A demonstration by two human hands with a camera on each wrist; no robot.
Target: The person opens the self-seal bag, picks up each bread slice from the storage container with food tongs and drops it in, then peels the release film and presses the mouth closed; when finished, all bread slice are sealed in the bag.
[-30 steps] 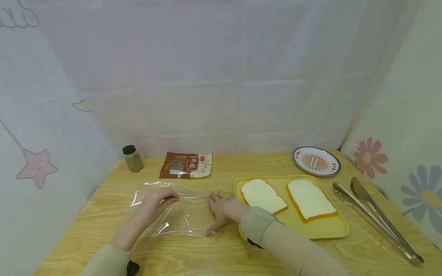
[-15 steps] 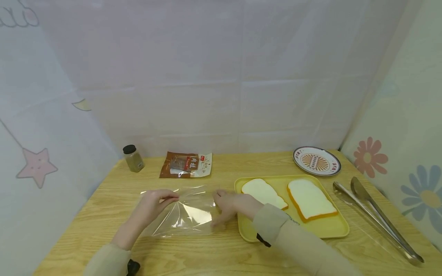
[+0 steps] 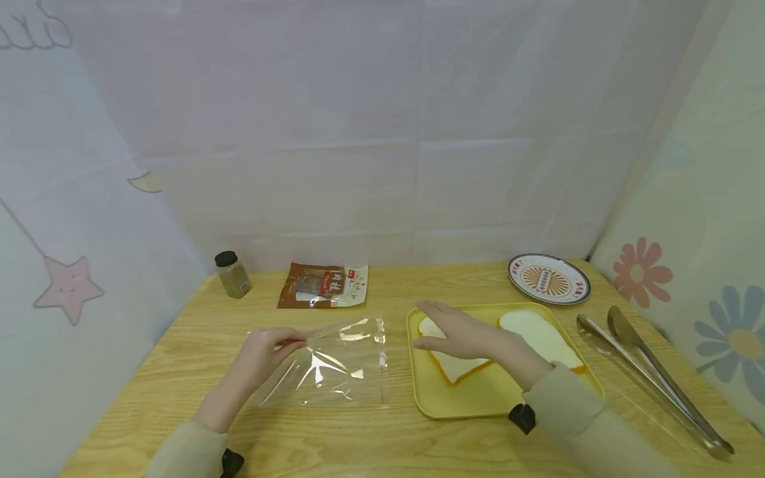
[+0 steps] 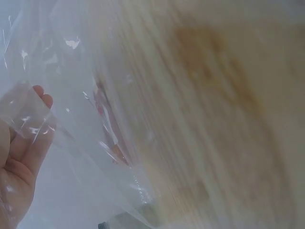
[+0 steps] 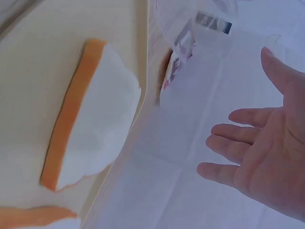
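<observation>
Left hand: the fingertips of the left hand (image 3: 269, 350) pinch the clear bag near its left end (the film shows across the fingers in the left wrist view).
Bag: the clear plastic bag (image 3: 343, 375) lies on the left half of the wooden table (image 3: 335, 445), its right end reaching toward the tray.
Right hand: the right hand (image 3: 460, 332) is held above the tray, thumb apart and fingers spread, with nothing in its grip.
Bread: the left slice (image 3: 457, 366) lies under the right hand (partly hidden by it); the right slice (image 3: 528, 328) lies just beside it, partly behind the forearm.
Tray: the yellow tray (image 3: 433, 401) stands right of the bag and bears both slices.
Far left: a dark-lidded jar (image 3: 234, 279), with a brown and white packet (image 3: 323, 285) to its right.
Far right: a round patterned plate (image 3: 548, 279) (beyond the tray).
Right side: metal tongs (image 3: 627, 334), their arms parted at the far end.
</observation>
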